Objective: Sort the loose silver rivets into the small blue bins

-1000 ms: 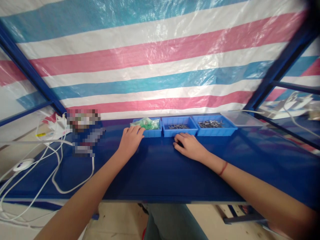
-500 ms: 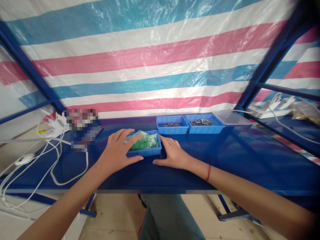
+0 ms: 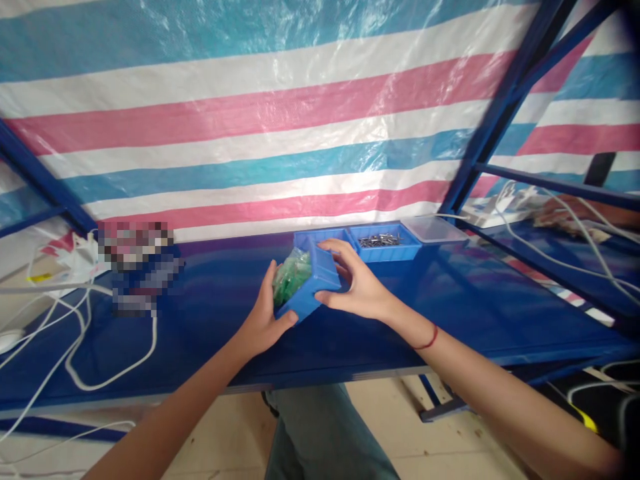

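Observation:
A blue plastic bin (image 3: pixel 325 272) is tilted to the left above the tabletop, its right end raised. Inside it lie clear bags with green contents (image 3: pixel 290 277), slumped toward the low side. My left hand (image 3: pixel 265 317) supports the low left end, thumb on the near wall and fingers beside the bags. Around the raised right end my right hand (image 3: pixel 357 283) is closed, thumb on the near side and fingers over the top. Behind the bin a second blue bin (image 3: pixel 305 235) is partly hidden.
Beside it a third blue bin (image 3: pixel 390 253) holds metal screws or nails (image 3: pixel 377 240). A clear flat lid (image 3: pixel 433 229) lies farther right. White cables (image 3: pixel 150 353) spread over the left of the dark blue table (image 3: pixel 450 300). Blue frame posts (image 3: pixel 493 113) rise at both sides.
Both hands have closed on the bin with the green bags. It has been lifted from the table and tipped leftward. The camera view has shifted slightly right.

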`<action>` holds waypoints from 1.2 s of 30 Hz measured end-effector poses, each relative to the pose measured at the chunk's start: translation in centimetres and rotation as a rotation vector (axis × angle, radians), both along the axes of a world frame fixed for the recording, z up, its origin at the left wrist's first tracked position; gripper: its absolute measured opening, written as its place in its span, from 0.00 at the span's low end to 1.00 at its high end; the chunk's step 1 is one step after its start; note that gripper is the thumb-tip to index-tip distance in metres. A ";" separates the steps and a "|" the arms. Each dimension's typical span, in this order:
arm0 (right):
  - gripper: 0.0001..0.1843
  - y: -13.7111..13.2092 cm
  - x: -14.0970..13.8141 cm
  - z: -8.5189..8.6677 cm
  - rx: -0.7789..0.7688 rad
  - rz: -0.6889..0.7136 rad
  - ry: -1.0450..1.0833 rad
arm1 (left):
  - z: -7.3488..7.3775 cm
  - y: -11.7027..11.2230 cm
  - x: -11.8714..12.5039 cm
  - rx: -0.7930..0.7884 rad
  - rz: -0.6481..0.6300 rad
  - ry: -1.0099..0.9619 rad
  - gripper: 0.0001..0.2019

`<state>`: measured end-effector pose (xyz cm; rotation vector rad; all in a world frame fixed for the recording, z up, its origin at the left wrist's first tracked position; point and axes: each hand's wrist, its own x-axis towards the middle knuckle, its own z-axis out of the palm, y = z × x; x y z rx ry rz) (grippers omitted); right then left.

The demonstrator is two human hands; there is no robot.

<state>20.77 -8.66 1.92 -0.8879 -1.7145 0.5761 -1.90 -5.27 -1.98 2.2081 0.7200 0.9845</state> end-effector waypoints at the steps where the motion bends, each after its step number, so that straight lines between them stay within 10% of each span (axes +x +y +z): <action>1: 0.37 0.0 0.3 0.6 0.015 -0.021 -0.039 | -0.3 0.2 0.8 -0.067 -0.022 -0.081 0.44; 26: 0.39 0.9 3.6 6.3 0.265 -0.163 -0.883 | 0.5 -0.8 5.3 0.118 0.328 0.377 0.15; 31: 0.35 0.2 4.9 8.0 0.294 -0.216 -0.936 | 1.0 -1.4 6.1 0.132 0.390 0.351 0.27; 36: 0.32 -1.2 5.5 10.3 0.372 -0.280 -0.919 | 1.2 -1.7 5.9 0.143 0.396 0.399 0.14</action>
